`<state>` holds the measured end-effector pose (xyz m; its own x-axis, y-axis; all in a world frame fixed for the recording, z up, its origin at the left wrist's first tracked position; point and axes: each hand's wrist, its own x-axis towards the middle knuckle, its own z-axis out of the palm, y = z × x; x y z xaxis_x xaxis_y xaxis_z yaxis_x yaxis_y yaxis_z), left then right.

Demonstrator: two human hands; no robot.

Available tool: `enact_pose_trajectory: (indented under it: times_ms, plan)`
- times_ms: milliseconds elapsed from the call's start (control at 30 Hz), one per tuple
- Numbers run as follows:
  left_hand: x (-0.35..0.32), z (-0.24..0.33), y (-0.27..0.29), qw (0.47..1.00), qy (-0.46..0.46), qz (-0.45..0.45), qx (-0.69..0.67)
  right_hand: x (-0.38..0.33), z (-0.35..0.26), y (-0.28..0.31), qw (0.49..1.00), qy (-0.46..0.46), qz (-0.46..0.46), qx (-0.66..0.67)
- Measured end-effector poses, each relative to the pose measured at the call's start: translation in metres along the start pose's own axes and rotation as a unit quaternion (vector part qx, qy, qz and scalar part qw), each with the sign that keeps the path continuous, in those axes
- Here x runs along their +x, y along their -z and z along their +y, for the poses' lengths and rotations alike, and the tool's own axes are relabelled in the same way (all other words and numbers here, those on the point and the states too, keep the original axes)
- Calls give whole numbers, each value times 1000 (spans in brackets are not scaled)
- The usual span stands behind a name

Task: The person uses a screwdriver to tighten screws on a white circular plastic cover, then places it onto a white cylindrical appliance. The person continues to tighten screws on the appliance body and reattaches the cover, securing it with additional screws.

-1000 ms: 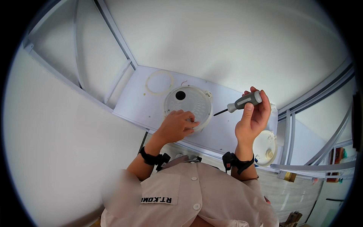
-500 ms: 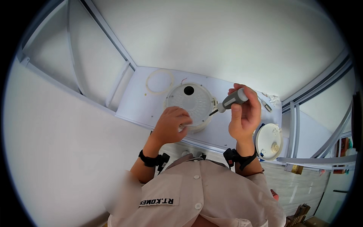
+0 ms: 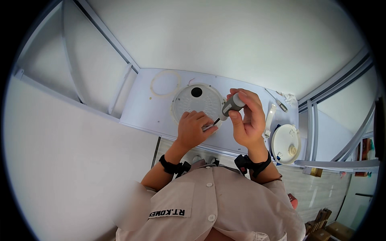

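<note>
A grey-handled screwdriver (image 3: 233, 105) is gripped in my right hand (image 3: 250, 118), its shaft slanting down to the left. Under my hands lies a round whitish cover (image 3: 201, 102) with a dark round spot (image 3: 196, 92) near its far edge. My left hand (image 3: 193, 129) rests over the near right part of this cover, fingers curled and thumb against them. The screwdriver's tip is right beside the left thumb and forefinger; whatever they pinch is too small to make out.
A thin cream ring (image 3: 151, 85) and a short red wire (image 3: 191, 80) lie beyond the cover. At right are a second screwdriver (image 3: 282, 107), a white handle-like strip (image 3: 269, 120), crumpled white material (image 3: 290, 98) and a round cream part (image 3: 282, 138). Metal frame posts (image 3: 309, 128) flank the table.
My right hand has moved left and brought the screwdriver's tip to my left fingertips. My left hand has shifted right along the cover. The white strip has come into sight.
</note>
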<state>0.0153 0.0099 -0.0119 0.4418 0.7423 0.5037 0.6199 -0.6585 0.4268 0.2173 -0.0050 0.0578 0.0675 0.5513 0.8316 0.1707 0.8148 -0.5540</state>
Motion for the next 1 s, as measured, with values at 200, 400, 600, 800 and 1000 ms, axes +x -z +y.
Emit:
enact_pose_trajectory:
  times_ms: [200,400,600,800,1000]
  plan:
    - [-1,-3,-4,999,-6,35,1,0,1,-3,1000,-5,3,-10]
    - [-3,-2,-6,999,-9,53,-7,2,1,-2,999,10,9,-33]
    - [-3,-1,-6,999,-6,50,-19,1,0,-3,999,6,17,-27]
    - [-3,0,-7,999,1,43,-26,3,0,0,998,32,13,-61]
    - [-2,1,-8,999,2,44,-23,-1,-1,-1,996,32,32,-81]
